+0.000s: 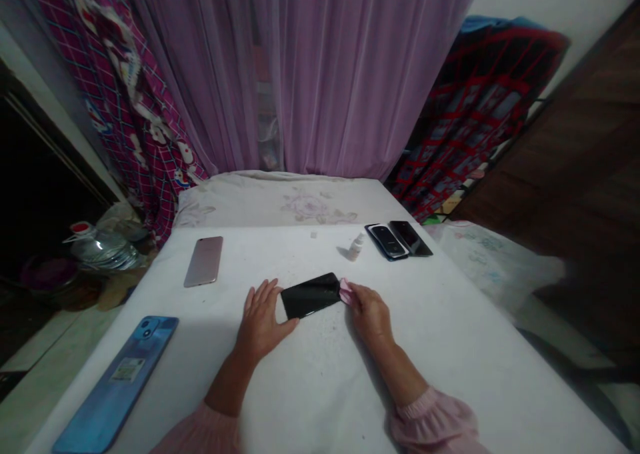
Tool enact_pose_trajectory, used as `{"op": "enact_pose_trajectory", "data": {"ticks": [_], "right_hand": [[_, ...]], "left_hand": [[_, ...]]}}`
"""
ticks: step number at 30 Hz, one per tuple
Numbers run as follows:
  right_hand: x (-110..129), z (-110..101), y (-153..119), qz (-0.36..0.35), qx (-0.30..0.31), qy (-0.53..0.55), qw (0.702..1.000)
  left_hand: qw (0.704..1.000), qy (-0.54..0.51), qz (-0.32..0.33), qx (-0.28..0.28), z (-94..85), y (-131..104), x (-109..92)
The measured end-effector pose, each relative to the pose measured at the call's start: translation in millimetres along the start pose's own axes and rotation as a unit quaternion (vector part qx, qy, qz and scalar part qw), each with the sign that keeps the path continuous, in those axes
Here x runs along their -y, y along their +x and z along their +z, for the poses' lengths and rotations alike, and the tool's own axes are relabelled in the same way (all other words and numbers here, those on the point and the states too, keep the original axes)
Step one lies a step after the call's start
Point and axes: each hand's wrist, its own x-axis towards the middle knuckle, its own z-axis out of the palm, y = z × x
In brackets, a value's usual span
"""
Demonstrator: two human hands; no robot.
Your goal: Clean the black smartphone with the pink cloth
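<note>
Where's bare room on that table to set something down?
Right of the right forearm, toward the edge of the table; also between the blue phone and the left hand. Crowded: around the black phone and pink cloth, and by the small bottle and dark phones.

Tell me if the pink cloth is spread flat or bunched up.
Bunched up: a small, crumpled bit of the pink cloth sticks out of the right hand at one end of the black phone.

Right sleeve (437,422) is dusty pink, kinda puffy, with a gathered cuff (416,404); left sleeve (203,432) is pretty much the same pink. Left hand (261,322) and right hand (371,313) are both bare.
</note>
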Motion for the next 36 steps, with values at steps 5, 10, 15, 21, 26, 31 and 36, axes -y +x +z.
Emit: {"op": "enact_pose_trajectory", "data": {"ticks": [5,10,15,21,26,31,36], "right_hand": [[14,9,13,0.008,0.038,0.008,0.999],[34,22,57,0.002,0.111,0.032,0.993],[56,39,84,-0.042,0.173,0.086,0.98],[66,42,77,-0.04,0.183,0.095,0.978],[55,23,47,-0.035,0.177,0.111,0.977],[41,2,6,-0.029,0.161,0.142,0.976],[23,-10,-15,0.013,0.137,0.22,0.966]], "left_hand": [[0.998,0.02,-0.036,-0.041,4.3,-4,-9],[1.0,0.001,0.02,-0.003,3.9,-12,-22],[0.987,-0.022,0.137,0.087,-2.6,-6,-26],[0.981,0.002,0.152,0.124,-7.3,1,-32],[0.987,0.005,0.131,0.095,-3.8,0,-36],[0.988,-0.003,0.131,0.084,-2.3,-1,-35],[0.991,0.009,0.106,0.083,-5.2,2,-46]]}}
